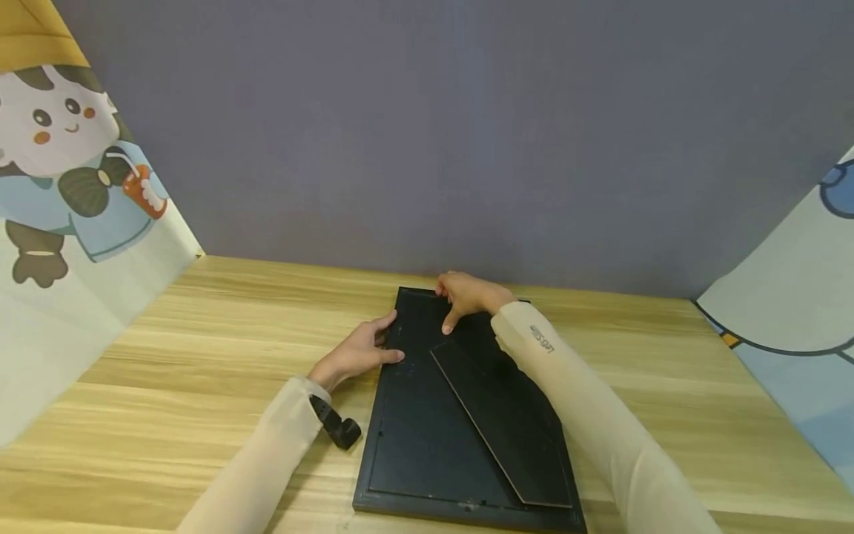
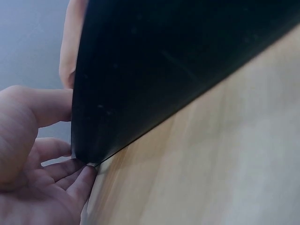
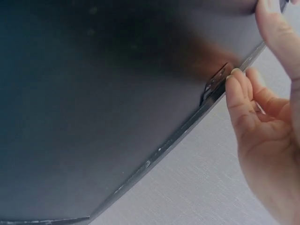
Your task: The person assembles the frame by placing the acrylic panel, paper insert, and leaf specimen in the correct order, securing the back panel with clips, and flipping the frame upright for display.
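A black picture frame (image 1: 414,430) lies back side up on the wooden table, its stand leg (image 1: 500,423) slanting across the back panel. My left hand (image 1: 356,350) grips the frame's left edge, thumb over the back and fingers along the side. At the far edge, my right hand (image 1: 470,294) holds the frame with its thumb over the back panel. The right wrist view shows its fingertips at the rim beside a small metal hanger (image 3: 215,83). In the left wrist view, the fingers of the left hand (image 2: 33,154) meet the frame's edge close over the table.
Light wooden tabletop (image 1: 167,386) extends on both sides of the frame. A grey wall panel (image 1: 434,133) rises just behind the far edge. Printed cartoon cloths hang at the left (image 1: 73,185) and right (image 1: 800,297). A black strap device (image 1: 336,423) sits on the left wrist.
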The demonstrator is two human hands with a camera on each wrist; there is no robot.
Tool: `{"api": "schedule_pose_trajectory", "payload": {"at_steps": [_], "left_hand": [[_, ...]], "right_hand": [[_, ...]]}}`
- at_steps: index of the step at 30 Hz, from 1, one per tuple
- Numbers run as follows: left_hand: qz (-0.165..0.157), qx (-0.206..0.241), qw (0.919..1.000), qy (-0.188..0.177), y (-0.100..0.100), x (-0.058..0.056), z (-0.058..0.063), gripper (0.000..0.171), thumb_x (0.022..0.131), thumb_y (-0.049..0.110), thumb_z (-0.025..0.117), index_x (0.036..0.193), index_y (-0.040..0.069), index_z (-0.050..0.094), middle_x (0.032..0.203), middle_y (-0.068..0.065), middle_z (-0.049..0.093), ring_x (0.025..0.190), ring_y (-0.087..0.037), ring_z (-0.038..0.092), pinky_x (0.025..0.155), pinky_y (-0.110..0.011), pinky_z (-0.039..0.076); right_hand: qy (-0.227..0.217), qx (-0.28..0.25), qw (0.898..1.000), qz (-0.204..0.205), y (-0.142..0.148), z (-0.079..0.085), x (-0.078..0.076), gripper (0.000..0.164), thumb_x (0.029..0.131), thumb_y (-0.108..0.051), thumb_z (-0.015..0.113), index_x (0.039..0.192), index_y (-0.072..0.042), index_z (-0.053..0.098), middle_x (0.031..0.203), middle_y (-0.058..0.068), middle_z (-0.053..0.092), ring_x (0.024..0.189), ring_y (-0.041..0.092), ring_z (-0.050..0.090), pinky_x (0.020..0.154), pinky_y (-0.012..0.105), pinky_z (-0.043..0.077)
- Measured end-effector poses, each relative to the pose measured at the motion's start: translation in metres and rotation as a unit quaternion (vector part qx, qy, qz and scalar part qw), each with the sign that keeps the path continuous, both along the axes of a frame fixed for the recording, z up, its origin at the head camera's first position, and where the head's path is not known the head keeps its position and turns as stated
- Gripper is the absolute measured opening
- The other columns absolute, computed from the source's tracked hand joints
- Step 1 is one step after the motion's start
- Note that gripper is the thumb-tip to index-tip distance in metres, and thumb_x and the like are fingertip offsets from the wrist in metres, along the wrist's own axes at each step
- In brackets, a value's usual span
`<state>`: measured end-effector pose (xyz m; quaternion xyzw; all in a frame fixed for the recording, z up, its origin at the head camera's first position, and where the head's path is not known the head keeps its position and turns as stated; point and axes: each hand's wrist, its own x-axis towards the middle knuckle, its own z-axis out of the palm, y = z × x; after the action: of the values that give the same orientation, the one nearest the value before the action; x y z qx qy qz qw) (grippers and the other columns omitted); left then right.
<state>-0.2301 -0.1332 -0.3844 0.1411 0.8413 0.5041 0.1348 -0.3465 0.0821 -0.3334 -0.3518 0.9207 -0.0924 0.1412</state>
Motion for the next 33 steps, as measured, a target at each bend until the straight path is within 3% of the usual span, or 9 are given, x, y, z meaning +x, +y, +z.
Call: {"api": "schedule_pose_trajectory", "payload": {"at_steps": [6,14,26,33], "left_hand": [[0.01,0.005,0.9999,-0.002,-0.0014,-0.0012,0.0017,0.081,0.09,0.008,0.064,0.152,0.004,0.012,0.159,-0.015,0.009,0.139,-0.046,0.022,0.11,-0.05,0.032],[0.0,0.007,1.0,-0.007,-0.0012,-0.0016,0.0017,0.081,0.09,0.009,0.063,0.152,0.003,0.012,0.159,-0.016,0.009,0.139,-0.048,0.022,0.11,-0.051,0.032],[-0.01,0.017,0.9998,0.001,0.0,0.0007,-0.0034,0.08,0.091,0.006,0.061,0.151,-0.002,0.009,0.158,-0.02,0.006,0.141,-0.043,0.018,0.113,-0.05,0.028],[-0.014,0.02,0.9997,0.008,0.0005,0.0011,-0.0022,0.08,0.091,0.005,0.06,0.15,-0.004,0.007,0.158,-0.022,0.004,0.142,-0.041,0.016,0.114,-0.05,0.025]], "right_hand": [[0.013,0.013,1.0,0.005,-0.0016,0.0024,-0.0016,0.065,0.066,-0.028,0.088,0.113,0.0,0.054,0.104,0.013,0.056,0.091,0.023,0.054,0.087,0.035,0.046],[0.018,0.027,0.999,-0.001,-0.0004,0.003,-0.0027,0.07,0.066,-0.03,0.088,0.117,0.003,0.054,0.097,0.01,0.056,0.084,0.019,0.049,0.084,0.034,0.046],[-0.003,0.028,0.999,-0.025,-0.0009,0.0002,0.0005,0.068,0.066,-0.031,0.088,0.117,-0.001,0.055,0.105,0.011,0.056,0.091,0.021,0.05,0.086,0.035,0.045],[0.008,0.026,0.999,-0.019,-0.0019,0.001,0.0015,0.063,0.065,-0.03,0.088,0.11,-0.001,0.055,0.099,0.009,0.054,0.087,0.02,0.049,0.082,0.034,0.044]]}}
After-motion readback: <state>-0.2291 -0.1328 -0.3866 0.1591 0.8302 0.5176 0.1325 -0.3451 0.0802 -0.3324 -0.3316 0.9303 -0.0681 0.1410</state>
